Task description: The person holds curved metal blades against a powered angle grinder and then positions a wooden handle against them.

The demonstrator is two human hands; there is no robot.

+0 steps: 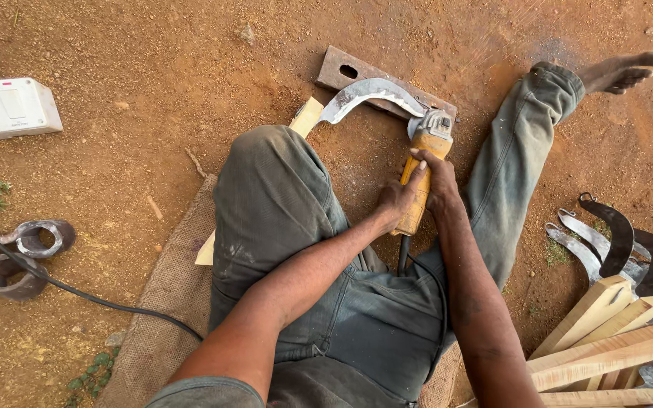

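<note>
Far left of the left hand: a white plastic switch box [10,108] and rusty curved iron pieces [17,255] lie well apart from it on the red dirt, and a black cable [77,291] runs toward the lap.
Left hand: the left hand [397,202] is closed around the near side of the yellow-bodied angle grinder [422,177].
Work piece: the curved grey steel sickle blade [368,94] lies just beyond both hands on a rusty flat iron bar [357,75], its pale wooden handle [305,117] tucked under the bent knee.
Right hand: the right hand [440,181] is wrapped over the grinder body, touching the left.
Step in hand: grinding the blade's edge, judging by the grinder's head sitting on the blade's right end.
Next move: it probably calls for a steady two-handed draw along the curve, with the knee pinning the handle.
Right of the right hand: a stack of dark curved sickles with light wooden handles [614,317], well apart.
</note>
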